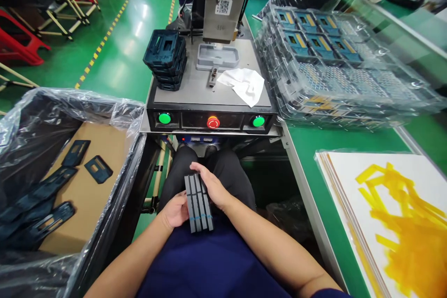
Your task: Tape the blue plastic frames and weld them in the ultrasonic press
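A small stack of dark grey plastic casings (199, 205) stands on edge just above my lap, thin blue marks crossing the edges. My left hand (176, 209) grips the stack from the left side, its fingers partly hidden behind it. At the stack's upper right, my right hand (212, 185) presses against it with the fingers reaching over the far end. Beyond my knees is a bench press (220, 4) with a grey fixture (217, 57) under its head. A pile of similar dark casings (165, 58) stands left of the fixture.
White cloth (244, 84) lies by the fixture. Two green buttons and a red emergency stop (213, 122) line the press front. Clear trays (335, 74) are stacked at right, near yellow strips (412, 233) on white sheets. A plastic-lined box (101, 214) at left holds several loose casings.
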Demonstrator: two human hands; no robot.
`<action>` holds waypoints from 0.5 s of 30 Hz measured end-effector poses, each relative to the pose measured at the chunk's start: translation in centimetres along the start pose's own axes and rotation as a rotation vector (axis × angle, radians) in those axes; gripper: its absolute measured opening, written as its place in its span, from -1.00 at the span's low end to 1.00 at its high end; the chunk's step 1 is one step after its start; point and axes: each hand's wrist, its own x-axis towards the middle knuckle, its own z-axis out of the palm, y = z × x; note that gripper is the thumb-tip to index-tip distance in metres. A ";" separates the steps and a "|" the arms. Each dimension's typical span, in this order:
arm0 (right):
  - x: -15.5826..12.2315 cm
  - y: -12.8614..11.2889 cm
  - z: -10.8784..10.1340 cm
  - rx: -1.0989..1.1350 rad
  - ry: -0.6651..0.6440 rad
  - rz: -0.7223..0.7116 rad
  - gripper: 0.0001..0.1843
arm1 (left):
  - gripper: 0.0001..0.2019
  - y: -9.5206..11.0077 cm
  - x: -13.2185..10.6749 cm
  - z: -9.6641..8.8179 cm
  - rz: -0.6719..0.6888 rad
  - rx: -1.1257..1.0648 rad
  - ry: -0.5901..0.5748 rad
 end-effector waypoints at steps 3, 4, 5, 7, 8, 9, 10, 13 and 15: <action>-0.5 -0.1 -0.4 -0.130 -0.047 -0.067 -0.26 | -0.73 0.4 -0.2 0.6 0.041 0.049 -0.012; -0.9 -0.3 -0.6 -0.184 -0.069 -0.098 -0.22 | -0.72 0.7 -0.4 0.9 0.059 0.059 -0.013; -1.2 -0.6 -0.7 -0.233 -0.100 -0.138 -0.15 | -0.70 1.3 -0.7 1.4 0.098 0.077 -0.011; -2.0 -1.4 -1.0 -0.307 -0.190 -0.238 0.06 | -0.57 2.9 -1.6 2.3 0.251 0.203 0.000; -2.3 -1.7 -1.0 -0.330 -0.233 -0.289 0.13 | -0.49 3.9 -2.2 2.8 0.357 0.338 0.010; -2.6 -2.0 -1.0 -0.349 -0.262 -0.333 0.17 | -0.43 4.9 -2.8 3.3 0.480 0.522 0.020; -2.8 -2.2 -1.0 -0.366 -0.274 -0.371 0.17 | -0.40 5.9 -3.4 3.7 0.609 0.738 0.032; -2.9 -2.2 -0.7 -0.415 -0.228 -0.457 0.05 | -0.41 8.0 -4.9 4.1 0.900 1.287 0.041; -2.7 -2.1 -0.5 -0.431 -0.211 -0.506 0.01 | -0.40 8.5 -5.4 4.0 0.985 1.457 0.031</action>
